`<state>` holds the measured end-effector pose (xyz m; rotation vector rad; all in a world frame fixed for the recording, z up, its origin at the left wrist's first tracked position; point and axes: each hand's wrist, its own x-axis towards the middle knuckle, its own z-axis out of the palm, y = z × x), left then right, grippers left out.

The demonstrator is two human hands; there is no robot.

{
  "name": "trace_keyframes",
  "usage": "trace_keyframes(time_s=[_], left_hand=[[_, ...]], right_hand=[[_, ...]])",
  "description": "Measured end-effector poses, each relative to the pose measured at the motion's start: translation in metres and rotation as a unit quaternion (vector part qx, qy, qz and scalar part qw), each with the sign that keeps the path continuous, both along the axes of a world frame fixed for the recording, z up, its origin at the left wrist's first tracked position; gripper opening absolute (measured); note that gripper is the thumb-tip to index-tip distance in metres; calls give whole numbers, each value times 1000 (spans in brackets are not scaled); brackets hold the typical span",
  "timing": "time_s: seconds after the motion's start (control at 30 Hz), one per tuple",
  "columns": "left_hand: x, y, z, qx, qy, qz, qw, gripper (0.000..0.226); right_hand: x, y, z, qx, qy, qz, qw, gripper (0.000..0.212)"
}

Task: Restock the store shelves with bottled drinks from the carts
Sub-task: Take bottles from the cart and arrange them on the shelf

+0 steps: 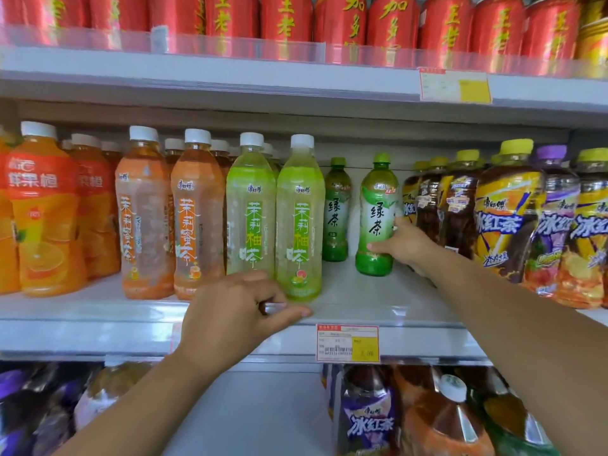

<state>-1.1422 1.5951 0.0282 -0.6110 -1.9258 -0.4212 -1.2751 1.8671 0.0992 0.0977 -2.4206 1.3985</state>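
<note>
both hands reach into the middle shelf [362,292]. right hand [406,245] grips the green tea bottle [378,218] low on its body, thumb across the label front, fingers wrapped behind; the bottle stands upright on the shelf. left hand [235,311] rests loosely curled on the shelf's front lip, holding nothing, just below the pale yuzu tea bottle [299,218]. full and capped, the green bottle likely feels moderately heavy, its thin plastic slick and slightly squeezable, so a mid-body grip suits it.

A shop aisle: tiered shelves [98,334] of bottled drinks [251,209], price tags [347,343] on the edges.
</note>
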Motion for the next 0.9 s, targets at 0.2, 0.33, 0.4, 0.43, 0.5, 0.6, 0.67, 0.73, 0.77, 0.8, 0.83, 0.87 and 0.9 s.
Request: trace_keyframes(time_s=[0.2,0.33,0.4,0.43,0.5,0.6,0.67,0.73,0.77,0.8,0.83,0.87,0.9], left_hand=[[-7,-4,-5,-8,11,9,1000,41],[-8,-4,-5,-4,6,13,1000,43],[-9,-4,-5,-3,6,7,1000,43],[-9,-4,-6,-2,8,2,1000,42],[-10,-5,-8,-3,15,-6,1000,41],[-11,-6,-8,-8,16,-5,1000,44],[-9,-7,-6,-13,15,11,1000,46],[-8,-6,-6,-9,6,12,1000,45],[-8,-6,-5,2,-6,2,1000,44],[-7,-6,-4,22,-22,-20,999,40],[-4,-7,-3,46,-35,-52,997,36],[0,-7,-1,67,-37,-84,994,32],[4,-6,1,79,-29,-105,991,30]], right_hand=[[-66,14,8,74,-16,-78,994,62],[-65,1,9,94,-6,-88,992,57],[-64,-3,7,117,-1,-96,988,61],[-64,-4,7,126,1,-97,987,64],[-63,-5,7,128,-2,-88,988,69],[-48,-8,5,164,-33,-79,983,69],[-27,-16,10,195,-38,-88,976,69],[3,-20,16,199,7,-76,977,66],[22,-20,18,197,47,-62,977,63],[44,-20,17,186,90,-45,977,57],[68,-19,15,167,133,-26,977,49],[93,-18,10,145,176,-7,974,40],[117,-16,4,129,214,9,968,32]])
